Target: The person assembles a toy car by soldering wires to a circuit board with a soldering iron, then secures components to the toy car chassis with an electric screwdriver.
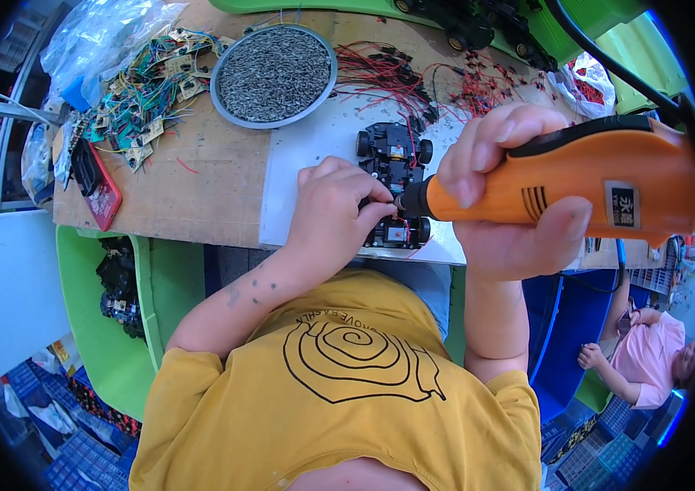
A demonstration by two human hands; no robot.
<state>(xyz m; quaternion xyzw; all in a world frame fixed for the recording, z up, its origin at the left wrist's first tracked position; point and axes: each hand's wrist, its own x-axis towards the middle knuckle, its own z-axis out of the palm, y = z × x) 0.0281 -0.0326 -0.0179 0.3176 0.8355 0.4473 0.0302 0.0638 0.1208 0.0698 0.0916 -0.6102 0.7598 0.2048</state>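
Observation:
A small black toy car chassis with black wheels lies on a white sheet at the near edge of the wooden table. My left hand rests on the chassis's near left side, fingers pinching at it. My right hand grips an orange electric screwdriver, whose black tip points left into the chassis beside my left fingers. A black cable runs up from the tool's back end.
A round metal dish of small screws stands behind the chassis. Red wires lie at the back, circuit boards with coloured wires at the left. A green bin holds black parts. Another person in pink sits at lower right.

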